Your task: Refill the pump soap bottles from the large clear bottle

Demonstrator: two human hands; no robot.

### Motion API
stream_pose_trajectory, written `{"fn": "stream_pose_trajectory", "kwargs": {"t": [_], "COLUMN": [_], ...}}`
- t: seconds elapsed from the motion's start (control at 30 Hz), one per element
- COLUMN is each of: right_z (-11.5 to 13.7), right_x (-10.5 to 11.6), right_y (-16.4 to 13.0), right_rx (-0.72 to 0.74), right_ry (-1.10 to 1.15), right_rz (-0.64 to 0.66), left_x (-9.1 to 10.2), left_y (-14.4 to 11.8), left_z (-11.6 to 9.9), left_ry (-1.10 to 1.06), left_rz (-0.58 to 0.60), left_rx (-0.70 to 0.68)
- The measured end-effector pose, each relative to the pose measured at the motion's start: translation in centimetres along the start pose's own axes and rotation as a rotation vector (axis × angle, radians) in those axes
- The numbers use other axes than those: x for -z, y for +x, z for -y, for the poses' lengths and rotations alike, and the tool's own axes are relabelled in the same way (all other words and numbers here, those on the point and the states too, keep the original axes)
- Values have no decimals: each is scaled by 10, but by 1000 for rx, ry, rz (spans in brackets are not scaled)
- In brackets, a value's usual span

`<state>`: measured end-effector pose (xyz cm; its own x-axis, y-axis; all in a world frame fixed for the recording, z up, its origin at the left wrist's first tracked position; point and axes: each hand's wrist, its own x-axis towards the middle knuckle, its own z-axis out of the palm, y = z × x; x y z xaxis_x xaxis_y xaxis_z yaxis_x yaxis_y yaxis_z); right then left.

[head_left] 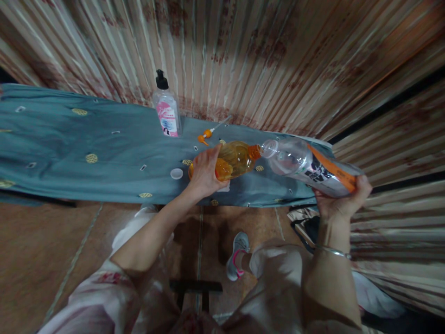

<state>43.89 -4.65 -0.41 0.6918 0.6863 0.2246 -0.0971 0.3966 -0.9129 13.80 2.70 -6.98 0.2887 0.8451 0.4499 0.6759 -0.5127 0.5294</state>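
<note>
My left hand (205, 174) is wrapped round an amber bottle (239, 158) with an orange neck, tilted to the right over the table. In my right hand (342, 199) is a large clear plastic bottle (295, 160) with an orange and black label, its base raised and its mouth pointing left. The two bottle mouths meet or nearly meet; whether liquid passes between them I cannot tell. Behind the amber bottle lies an orange pump head (206, 135) with a thin clear tube. A white cap (176, 173) rests left of my left hand.
A clear pump bottle (167, 113) with a pink label and black top stands at the back of the table, which has a teal patterned cloth (114, 139). Pleated curtains (222, 55) hang behind and to the right. A dark bag (306, 227) is below the table's right end.
</note>
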Motion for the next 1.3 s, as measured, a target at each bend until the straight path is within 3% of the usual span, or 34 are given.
{"fn": "stream_pose_trajectory", "kwargs": {"t": [1.3], "right_z": [-1], "right_x": [0], "right_y": [1], "right_rx": [-22], "right_ry": [47], "right_rz": [-34], "left_x": [1], "left_y": [1], "left_z": [-2], "left_ry": [23], "left_rz": [13], "left_rx": [28]}}
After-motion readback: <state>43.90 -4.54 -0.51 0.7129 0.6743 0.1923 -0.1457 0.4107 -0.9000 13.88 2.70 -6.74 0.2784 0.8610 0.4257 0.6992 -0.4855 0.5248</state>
